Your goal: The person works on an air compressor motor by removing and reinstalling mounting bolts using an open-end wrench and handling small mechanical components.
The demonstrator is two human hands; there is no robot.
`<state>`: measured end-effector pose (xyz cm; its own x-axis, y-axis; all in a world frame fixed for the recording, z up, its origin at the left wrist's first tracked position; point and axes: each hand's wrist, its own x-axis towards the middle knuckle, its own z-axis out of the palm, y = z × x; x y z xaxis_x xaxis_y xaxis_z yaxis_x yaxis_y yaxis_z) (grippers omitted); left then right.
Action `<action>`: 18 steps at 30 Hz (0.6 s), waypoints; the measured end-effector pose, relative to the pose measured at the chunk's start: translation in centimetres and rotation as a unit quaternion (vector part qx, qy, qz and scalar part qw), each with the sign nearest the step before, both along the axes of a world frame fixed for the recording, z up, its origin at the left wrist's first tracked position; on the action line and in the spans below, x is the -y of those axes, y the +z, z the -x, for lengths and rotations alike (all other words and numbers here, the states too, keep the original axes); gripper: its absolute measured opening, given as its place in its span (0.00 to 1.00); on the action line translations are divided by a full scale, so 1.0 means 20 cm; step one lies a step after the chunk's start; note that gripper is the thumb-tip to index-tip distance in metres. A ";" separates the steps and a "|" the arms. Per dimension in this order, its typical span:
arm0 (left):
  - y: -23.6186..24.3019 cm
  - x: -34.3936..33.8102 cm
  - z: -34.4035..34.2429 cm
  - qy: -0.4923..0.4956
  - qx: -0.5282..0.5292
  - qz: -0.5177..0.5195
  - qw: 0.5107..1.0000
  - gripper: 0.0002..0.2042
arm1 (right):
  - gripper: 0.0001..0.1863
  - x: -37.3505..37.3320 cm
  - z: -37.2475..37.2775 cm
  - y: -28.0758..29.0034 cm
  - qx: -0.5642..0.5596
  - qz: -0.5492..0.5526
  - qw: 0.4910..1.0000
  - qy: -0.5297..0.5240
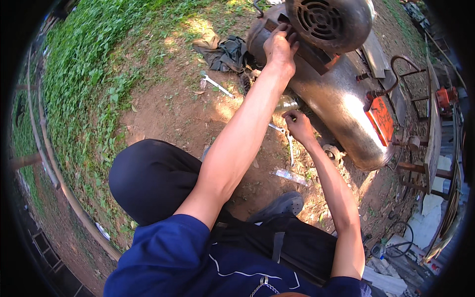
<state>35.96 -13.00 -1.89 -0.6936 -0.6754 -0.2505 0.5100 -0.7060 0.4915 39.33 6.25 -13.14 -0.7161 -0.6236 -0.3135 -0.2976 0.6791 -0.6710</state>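
Note:
My left hand [279,49] reaches up to the dark metal bracket [319,62] below the vented motor housing [319,20], fingers curled at its edge. The housing sits above a weathered metal tank [346,123] lying lengthwise. My right hand [299,126] is lower, beside the tank, fingers pinched; what they hold, if anything, is too small to make out. Just behind it is a clear container [284,103], partly hidden by my left arm. Wrenches [291,148] lie on the dirt below my right hand, and another wrench [217,85] lies left of my forearm.
Dark cloth [225,54] lies on the dirt near weeds [89,44]. An orange plate [380,121] is on the tank. A metal frame [418,138] and corrugated sheets stand at right. A clear packet [292,176] lies by my shoe [282,205].

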 end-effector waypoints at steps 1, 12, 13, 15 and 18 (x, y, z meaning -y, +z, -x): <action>-0.01 0.05 0.01 -0.016 -0.024 -0.001 1.000 0.19 | 0.13 0.01 -0.01 -0.01 0.006 0.011 1.000 -0.002; 0.08 0.24 0.05 -0.196 -0.155 -0.145 0.957 0.31 | 0.09 0.26 0.01 0.15 0.103 0.219 0.967 -0.084; 0.06 0.24 0.04 -0.190 -0.155 -0.148 0.958 0.32 | 0.09 0.28 0.02 0.17 0.092 0.240 0.963 -0.085; 0.05 0.22 0.02 -0.184 -0.155 -0.143 0.960 0.35 | 0.09 0.33 0.05 0.28 0.077 0.263 0.954 -0.125; 0.02 0.26 0.04 -0.190 -0.172 -0.168 0.952 0.36 | 0.10 0.40 0.11 0.31 0.093 0.308 0.930 -0.177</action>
